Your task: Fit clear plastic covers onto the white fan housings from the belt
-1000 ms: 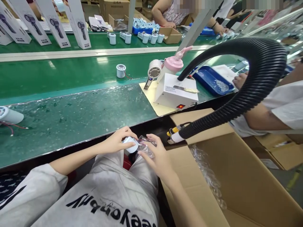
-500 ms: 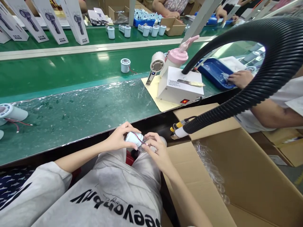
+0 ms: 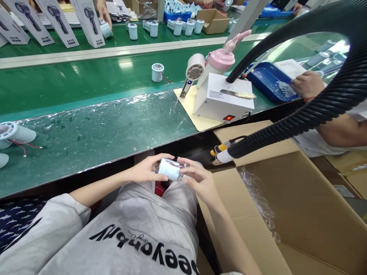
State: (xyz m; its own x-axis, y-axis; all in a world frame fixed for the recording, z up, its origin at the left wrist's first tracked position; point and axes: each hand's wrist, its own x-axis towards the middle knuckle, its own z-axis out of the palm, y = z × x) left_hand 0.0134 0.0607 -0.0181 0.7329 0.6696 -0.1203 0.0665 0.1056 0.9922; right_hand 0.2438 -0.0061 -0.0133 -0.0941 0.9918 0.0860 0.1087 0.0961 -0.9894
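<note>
Over my lap, below the bench edge, both hands grip one small white cylindrical fan body (image 3: 169, 169) with thin red wires. My left hand (image 3: 146, 170) wraps its left end. My right hand (image 3: 197, 179) pinches its right end, where a clear plastic piece sits; how that piece fits on is hard to see. Another white fan body (image 3: 15, 134) with red wires lies at the bench's left edge. One more (image 3: 157, 72) stands upright on the green conveyor belt (image 3: 71, 84).
A white box device (image 3: 223, 101) with a red light sits on a yellow mat, with a pink bottle (image 3: 219, 61) behind it. A black ribbed hose (image 3: 301, 114) arcs over an open cardboard box (image 3: 286, 214) of clear parts. A co-worker's hand (image 3: 306, 84) rests by a blue tray (image 3: 266, 80).
I raised the fan body slightly and turned it between my hands, with the clear piece now at its right end. The view tilted upward. The co-worker's hand stays at the blue tray.
</note>
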